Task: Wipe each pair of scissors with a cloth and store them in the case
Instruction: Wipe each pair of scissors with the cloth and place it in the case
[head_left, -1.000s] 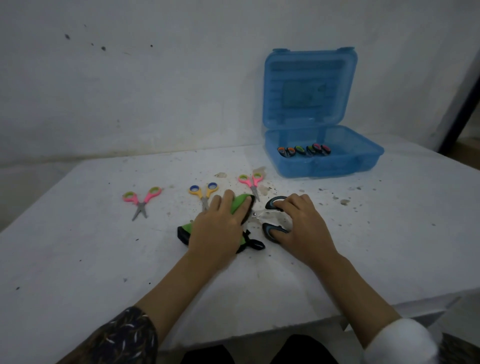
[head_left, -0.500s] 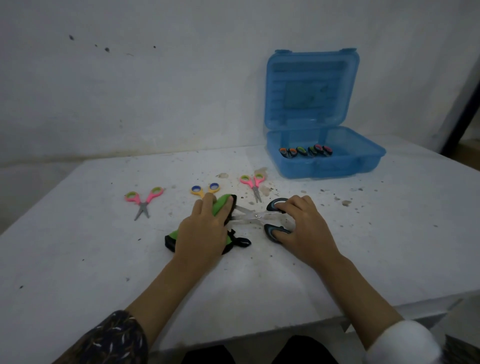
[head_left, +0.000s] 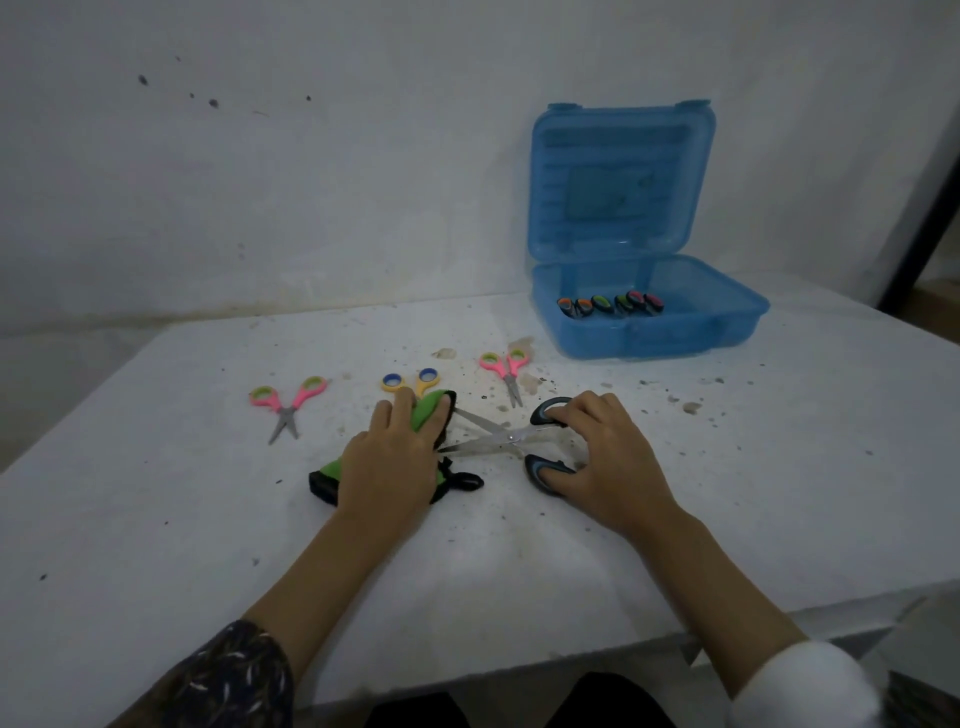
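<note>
Your left hand (head_left: 387, 467), fingers flat, has dragged the cloth (head_left: 426, 410) further off the black scissors (head_left: 498, 439) your right hand (head_left: 608, 462) grips; the case (head_left: 675, 343) holds stored scissors (head_left: 610, 305).

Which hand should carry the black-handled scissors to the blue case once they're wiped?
Right. The right hand grips the black-handled scissors by their handles, and the open blue case sits on that side. The left hand presses the green cloth.

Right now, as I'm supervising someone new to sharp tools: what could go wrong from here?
1. The black-handled scissors lie blades spread, tips at the green cloth under the left hand; if the right hand squeezes the handles, fingers could get nicked.
2. The yellow scissors lie just beyond that cloth; a forward wipe might knock them.
</note>
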